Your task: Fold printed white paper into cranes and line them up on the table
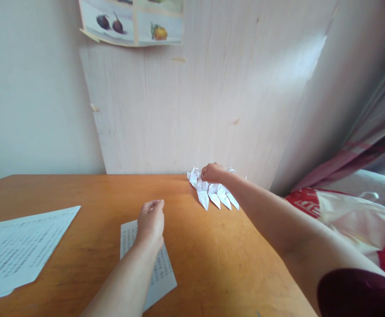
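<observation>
Several white folded paper figures (214, 193) with pointed ends stand in a row at the table's back edge; printed lines show on them. Over this row reaches my right hand (213, 172), its fingers pinched on one paper figure and partly hiding those behind. Curled closed, my left hand (151, 220) is over a printed paper sheet (165, 275) and covers its middle. I see nothing in the left fingers, and the sheet lies flat below.
A stack of printed sheets (24, 246) lies on the left of the orange-brown wooden table (90, 189). Behind it rises a pale wood panel (166, 114) with a fruit poster (159, 37). Red and white bags (347, 215) and a pinkish curtain (354, 136) are at the right.
</observation>
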Motion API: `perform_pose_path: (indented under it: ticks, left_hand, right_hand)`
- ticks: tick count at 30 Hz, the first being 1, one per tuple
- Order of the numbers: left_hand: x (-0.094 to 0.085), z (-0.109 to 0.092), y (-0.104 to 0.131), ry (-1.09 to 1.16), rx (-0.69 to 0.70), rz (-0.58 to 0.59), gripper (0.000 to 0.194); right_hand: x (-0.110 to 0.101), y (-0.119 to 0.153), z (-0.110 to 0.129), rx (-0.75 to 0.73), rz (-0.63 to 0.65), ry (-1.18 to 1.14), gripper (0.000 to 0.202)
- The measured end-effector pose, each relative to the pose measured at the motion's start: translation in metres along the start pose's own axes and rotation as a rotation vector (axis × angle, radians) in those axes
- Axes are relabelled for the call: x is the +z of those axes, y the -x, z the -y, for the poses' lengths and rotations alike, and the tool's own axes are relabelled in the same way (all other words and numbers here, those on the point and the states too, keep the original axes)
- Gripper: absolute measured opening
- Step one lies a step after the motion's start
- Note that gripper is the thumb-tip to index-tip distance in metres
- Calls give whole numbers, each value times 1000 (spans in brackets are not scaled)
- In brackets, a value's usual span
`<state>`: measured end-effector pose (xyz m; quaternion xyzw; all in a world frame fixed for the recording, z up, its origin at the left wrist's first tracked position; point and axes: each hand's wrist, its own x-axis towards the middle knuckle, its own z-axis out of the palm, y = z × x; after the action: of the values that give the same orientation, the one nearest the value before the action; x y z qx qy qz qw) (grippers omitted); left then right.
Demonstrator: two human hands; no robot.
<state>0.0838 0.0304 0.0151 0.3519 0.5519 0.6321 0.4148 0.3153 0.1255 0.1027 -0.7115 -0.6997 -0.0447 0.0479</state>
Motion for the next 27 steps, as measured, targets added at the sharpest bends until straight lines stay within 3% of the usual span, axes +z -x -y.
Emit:
perform_pose_path:
  ticks: [6, 10, 14, 17, 23, 27]
  left_hand:
    - [0, 3, -2, -21, 19, 16, 26]
    - [0, 6, -4, -2, 34, 19, 28]
    - [0, 9, -6, -3, 50, 20, 28]
    - [0, 10, -6, -20, 50, 19, 26]
    - [2, 9, -5, -26, 38, 17, 25]
    - [2, 7, -5, -10, 39, 28, 25]
  right_hand:
    - [0, 5, -3, -10, -34, -21, 30]
    - [-5, 17, 0, 3, -137, -57, 36]
    - [-4, 48, 10, 3, -268, -81, 34]
    - [10, 85, 19, -105, -330, -147, 27]
    - [52, 154, 36, -247, -181, -293, 25]
    - [59, 178, 43, -283, -73, -287, 23]
